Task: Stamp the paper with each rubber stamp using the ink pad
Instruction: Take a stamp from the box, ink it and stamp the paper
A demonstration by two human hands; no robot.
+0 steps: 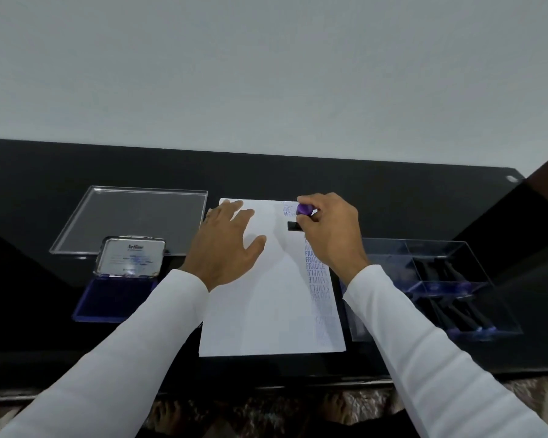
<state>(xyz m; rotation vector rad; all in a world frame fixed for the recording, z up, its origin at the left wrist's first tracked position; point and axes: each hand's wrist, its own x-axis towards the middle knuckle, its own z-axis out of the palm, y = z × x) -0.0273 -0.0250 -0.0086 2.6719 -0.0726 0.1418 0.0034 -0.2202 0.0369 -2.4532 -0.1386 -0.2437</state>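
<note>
White sleeves (424, 358) reached up from the bottom edge, one on each forearm; beyond them a sheet of white paper (266, 311) lay on the black table (298, 172), its long axis running away from the person; a column of blue stamped words ran along the sheet's right edge, FRAGILE and SAMPLE among them, the SAMPLE marks reading upside down.

The left hand (225, 248) rested flat on the upper left part of the paper, fingers straight and spread, holding nothing; the right hand (332, 235) gripped a rubber stamp (302, 216) near the sheet's far right corner, fingers curled round its purple knob; the stamp stood roughly upright, knob tilted slightly left, its black base down on the paper with its long axis running left to right.

An open ink pad (114, 298) sat left of the paper, blue pad near the person, metal lid raised behind it; a clear flat tray (133, 216) lay beyond it; a clear compartmented box (437, 286) to the right of the paper held more black-handled stamps (456, 314).
</note>
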